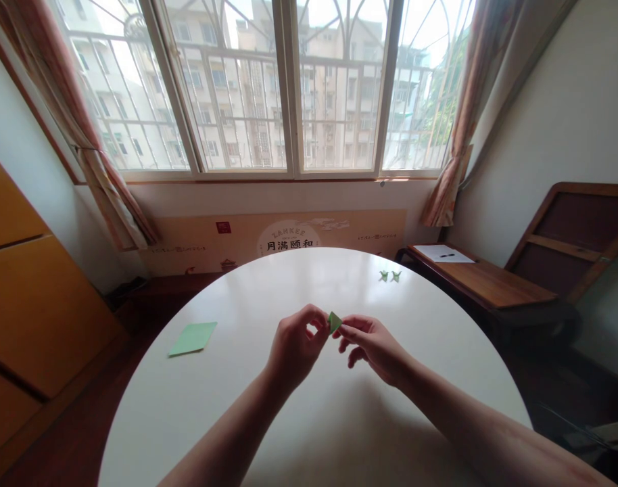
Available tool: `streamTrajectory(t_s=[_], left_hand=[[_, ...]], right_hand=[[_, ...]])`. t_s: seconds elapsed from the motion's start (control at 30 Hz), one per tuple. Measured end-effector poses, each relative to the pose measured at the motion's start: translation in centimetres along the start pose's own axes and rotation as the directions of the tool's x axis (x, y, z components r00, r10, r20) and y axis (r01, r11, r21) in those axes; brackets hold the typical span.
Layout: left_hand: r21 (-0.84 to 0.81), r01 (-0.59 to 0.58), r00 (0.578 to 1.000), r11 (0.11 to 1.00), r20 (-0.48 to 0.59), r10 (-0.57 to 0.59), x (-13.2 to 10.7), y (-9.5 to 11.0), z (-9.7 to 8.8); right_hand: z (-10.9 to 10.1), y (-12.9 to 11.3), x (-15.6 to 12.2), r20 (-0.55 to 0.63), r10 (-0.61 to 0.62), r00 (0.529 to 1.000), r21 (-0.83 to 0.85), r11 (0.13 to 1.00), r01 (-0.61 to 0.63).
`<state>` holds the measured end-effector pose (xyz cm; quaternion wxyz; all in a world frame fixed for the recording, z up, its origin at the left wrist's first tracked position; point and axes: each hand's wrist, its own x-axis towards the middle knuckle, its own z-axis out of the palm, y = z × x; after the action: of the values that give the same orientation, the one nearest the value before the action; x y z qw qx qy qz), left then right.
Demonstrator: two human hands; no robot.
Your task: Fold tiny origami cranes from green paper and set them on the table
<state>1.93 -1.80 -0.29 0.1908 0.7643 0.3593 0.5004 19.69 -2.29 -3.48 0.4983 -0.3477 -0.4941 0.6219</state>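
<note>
Between my two hands, above the middle of the white table, is a small folded piece of green paper (334,322), roughly triangular. My left hand (303,338) pinches its left side, thumb and forefinger curled into a loop. From the right, the thumb and forefinger of my right hand (372,341) grip the paper's other edge, while the lower fingers hang loosely bent. Finer folds in the paper are too small to make out. A stack or sheet of light green square paper (193,339) lies to the left of my hands.
The round white table (187,412) fills the foreground. Two small folded green paper figures (390,276) stand near its far right edge. Behind on the right, a wooden side table (486,281) bears a white sheet (443,253) with a pen. A barred window (289,101) spans the back.
</note>
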Motion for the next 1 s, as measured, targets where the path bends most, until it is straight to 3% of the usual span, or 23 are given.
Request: streamTrajectory(t_s=[0.33, 0.6, 0.77, 1.0], left_hand=[[-0.040, 0.023, 1.000, 0.999, 0.006, -0.023, 0.09, -0.06, -0.03], [-0.114, 0.054, 0.992, 0.992, 0.116, -0.041, -0.09, 0.11, 0.00], [-0.106, 0.067, 0.993, 0.992, 0.109, -0.055, -0.07, -0.42, 0.37], [-0.240, 0.196, 0.980, 0.951, 0.076, -0.182, 0.14, -0.74, 0.56]], right_hand=[[-0.10, 0.02, 0.06, -0.030, -0.011, 0.999, 0.063, 0.998, 0.013], [0.07, -0.19, 0.20, -0.064, -0.035, 0.997, 0.093, 0.995, 0.041], [0.01, 0.05, 0.30, -0.056, -0.044, 0.997, 0.095, 0.994, 0.049], [-0.14, 0.30, 0.32, -0.073, -0.057, 0.996, 0.097, 0.993, 0.063]])
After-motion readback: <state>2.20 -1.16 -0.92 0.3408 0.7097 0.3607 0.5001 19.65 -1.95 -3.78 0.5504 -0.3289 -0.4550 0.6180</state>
